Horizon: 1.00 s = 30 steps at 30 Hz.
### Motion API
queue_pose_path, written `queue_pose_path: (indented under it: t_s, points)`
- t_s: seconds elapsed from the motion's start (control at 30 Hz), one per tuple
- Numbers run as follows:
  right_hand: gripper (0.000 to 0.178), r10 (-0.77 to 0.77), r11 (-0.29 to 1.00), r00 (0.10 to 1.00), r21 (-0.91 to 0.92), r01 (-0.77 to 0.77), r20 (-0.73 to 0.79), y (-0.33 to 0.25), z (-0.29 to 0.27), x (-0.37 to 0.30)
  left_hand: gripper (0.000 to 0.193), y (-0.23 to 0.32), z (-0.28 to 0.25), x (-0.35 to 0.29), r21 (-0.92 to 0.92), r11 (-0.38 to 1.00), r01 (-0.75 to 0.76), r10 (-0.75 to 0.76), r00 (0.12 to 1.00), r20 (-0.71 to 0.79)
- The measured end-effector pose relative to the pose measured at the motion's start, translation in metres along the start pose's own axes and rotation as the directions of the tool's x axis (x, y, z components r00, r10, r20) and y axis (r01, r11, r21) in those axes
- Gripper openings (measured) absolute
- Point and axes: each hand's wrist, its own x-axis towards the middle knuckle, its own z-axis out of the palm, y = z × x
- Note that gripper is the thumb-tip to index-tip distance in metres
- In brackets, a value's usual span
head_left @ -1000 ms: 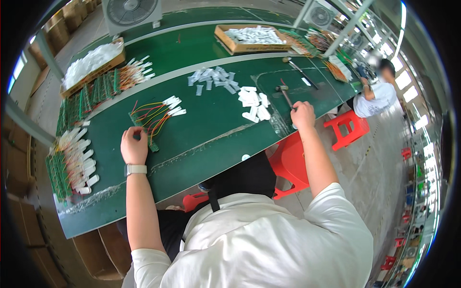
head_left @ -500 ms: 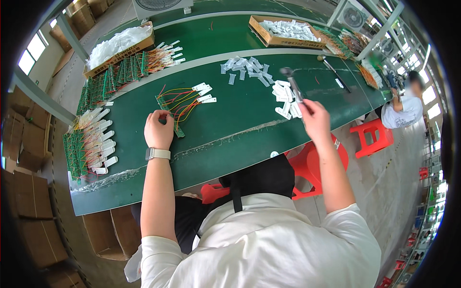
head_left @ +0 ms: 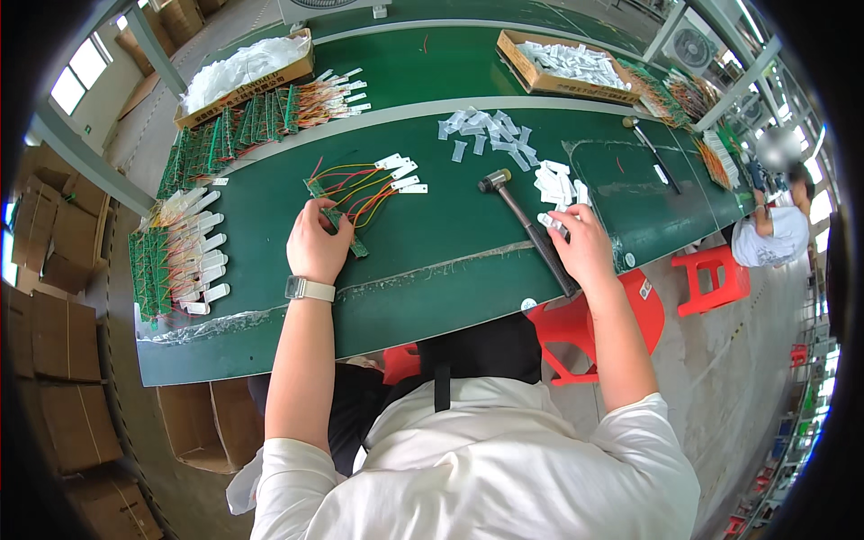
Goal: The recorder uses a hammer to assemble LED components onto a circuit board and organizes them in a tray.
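Observation:
My left hand [head_left: 319,245] is closed on a narrow green circuit board [head_left: 358,246], which lies slantwise on the table. Red and yellow wires [head_left: 364,193] run from the board to several white plastic tabs [head_left: 404,168] at its upper right. Over on the right, my right hand [head_left: 585,245] pinches a small white plastic piece [head_left: 547,221] at the near edge of a pile of white pieces [head_left: 555,184]. Between my hands a hammer [head_left: 526,220] lies flat, its head away from me and its dark handle toward the table's front edge.
Clear plastic pieces [head_left: 490,130] lie scattered beyond the hammer. Wired boards [head_left: 148,270] are stacked at the left. Two cardboard trays, one with white film [head_left: 243,72] and one with white pieces [head_left: 576,63], stand farther back. Another hammer [head_left: 652,153] rests at the right. A person [head_left: 774,234] sits beyond.
My right hand has let go of the hammer, which now lies on the table, and has taken a white piece from the pile. My left hand's fingers have moved onto the board.

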Motion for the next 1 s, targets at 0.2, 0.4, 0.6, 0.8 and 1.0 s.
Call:
queue_pose_path:
  t_s: [0.2, 0.4, 0.6, 0.8, 1.0]
  points:
    - [0.02, 0.004, 1.0, 0.997, 0.018, -0.005, 0.073, 0.017, -0.003, 0.016, 0.019, -0.007, 0.001, 0.0, -0.092, 0.996, 0.021, -0.017, 0.999, 0.039]
    - [0.023, -0.009, 1.0, 0.998, -0.021, 0.01, 0.064, 0.02, 0.004, 0.028, 0.013, -0.006, 0.001, 0.003, -0.092, 0.995, 0.028, -0.024, 0.999, 0.045]
    - [0.015, -0.011, 0.975, 0.998, 0.224, -0.003, 0.059, 0.024, 0.008, 0.037, 0.011, -0.005, 0.0, 0.002, -0.062, 0.998, 0.034, -0.031, 0.998, 0.052]
    - [0.025, -0.061, 0.973, 0.99, 0.229, 0.031, 0.123, 0.026, 0.003, 0.025, 0.011, 0.0, -0.002, 0.0, -0.054, 0.999, -0.003, 0.005, 0.999, 0.044]
    - [0.032, -0.212, 0.941, 0.973, 0.288, 0.179, 0.089, 0.041, 0.021, 0.036, 0.011, -0.018, 0.005, -0.001, -0.08, 0.995, -0.064, 0.065, 0.998, 0.013]
